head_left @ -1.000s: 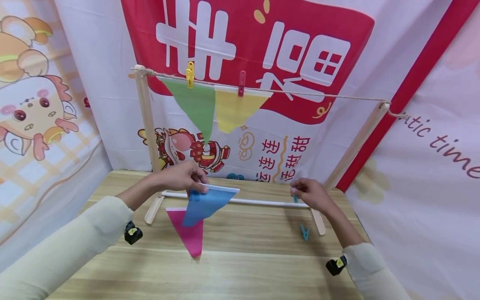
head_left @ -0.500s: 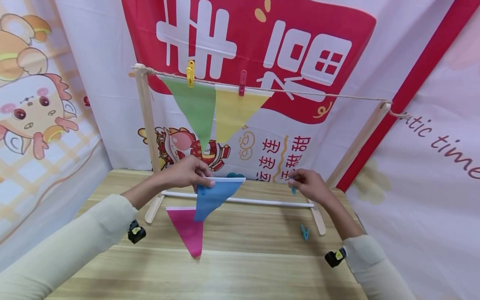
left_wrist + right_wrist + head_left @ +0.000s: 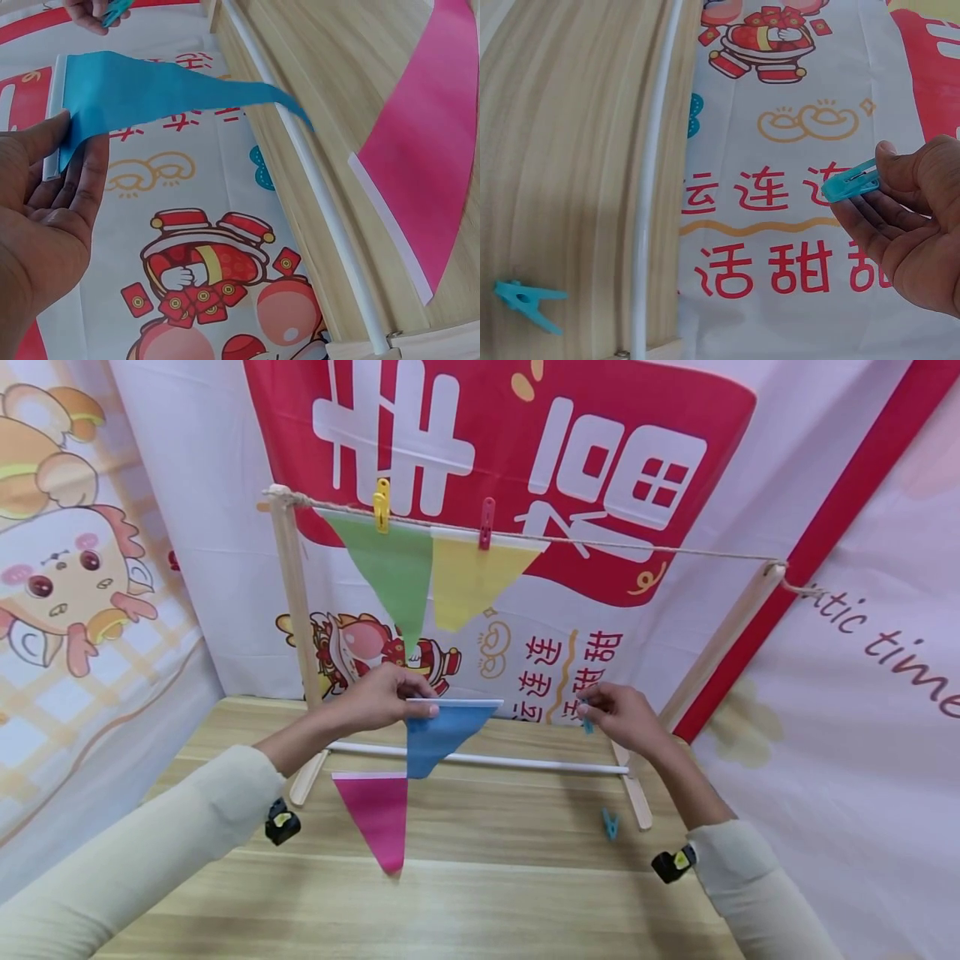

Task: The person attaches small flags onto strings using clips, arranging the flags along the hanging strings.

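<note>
My left hand pinches a blue pennant by the left end of its white top edge; the cloth hangs down and its tip bends in the left wrist view. A teal clothespin is held between the thumb and fingers of my right hand, to the right of the pennant and apart from it. Above both hands, a string carries a green pennant under a yellow clothespin and a yellow pennant under a red clothespin.
A pink pennant lies on the wooden table. Another teal clothespin lies at the right. Two wooden posts, left post and right post, hold the string; a white rod joins them low down.
My left hand has risen and moved right, lifting the blue pennant off the view of the pink one. The right hand, still holding its clothespin, has risen slightly.
</note>
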A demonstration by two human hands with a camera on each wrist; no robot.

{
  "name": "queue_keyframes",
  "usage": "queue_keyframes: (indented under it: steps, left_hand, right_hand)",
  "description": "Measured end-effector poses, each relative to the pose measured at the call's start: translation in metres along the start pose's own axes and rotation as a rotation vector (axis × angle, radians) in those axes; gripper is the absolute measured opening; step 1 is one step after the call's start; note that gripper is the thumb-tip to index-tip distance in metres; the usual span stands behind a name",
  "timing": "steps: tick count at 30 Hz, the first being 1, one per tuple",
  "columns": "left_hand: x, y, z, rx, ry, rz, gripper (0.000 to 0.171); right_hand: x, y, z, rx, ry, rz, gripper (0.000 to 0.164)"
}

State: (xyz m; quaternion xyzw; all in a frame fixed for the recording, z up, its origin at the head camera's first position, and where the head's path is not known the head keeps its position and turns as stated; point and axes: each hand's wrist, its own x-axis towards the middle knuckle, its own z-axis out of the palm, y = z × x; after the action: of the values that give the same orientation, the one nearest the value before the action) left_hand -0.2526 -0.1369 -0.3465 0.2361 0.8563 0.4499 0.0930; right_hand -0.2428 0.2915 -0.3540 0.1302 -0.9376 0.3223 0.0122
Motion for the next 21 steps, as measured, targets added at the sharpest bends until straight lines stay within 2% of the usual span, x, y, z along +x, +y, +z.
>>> queue_keyframes:
  steps: [8, 21]
  left_hand:
    - [0.004, 0.006, 0.003, 0.009, 0.022, 0.042, 0.023]
    - [0.008, 0.024, 0.004, -0.032, 0.030, 0.013, 0.021]
  right_hand:
    - [0.002, -0.009, -0.009, -0.014, 0.019, 0.000, 0.030]
    - [0.006, -0.028, -0.020, 0.004, 0.017, -0.021, 0.034]
